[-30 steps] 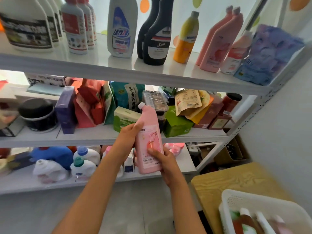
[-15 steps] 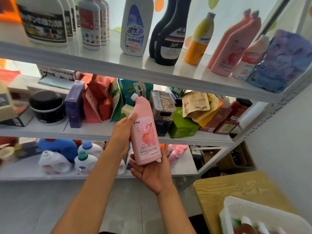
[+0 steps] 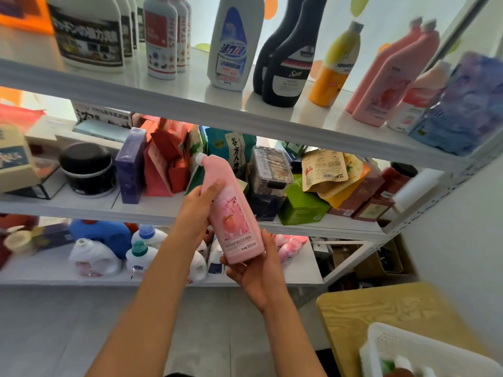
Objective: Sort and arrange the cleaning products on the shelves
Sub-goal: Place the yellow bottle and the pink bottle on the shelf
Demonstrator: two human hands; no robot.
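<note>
On the top shelf (image 3: 174,96) stand white jugs (image 3: 89,34) at left. In front of the middle shelf, the left hand (image 3: 194,213) grips the pink bottle (image 3: 234,213) round its upper body, fingers curled. The bottle tilts, its white cap up-left. The right hand (image 3: 255,265) cups its base, fingers wrapped underneath. Two matching pink bottles (image 3: 392,74) stand top right; a white basket (image 3: 424,346) sits on the wooden table (image 3: 381,311).
</note>
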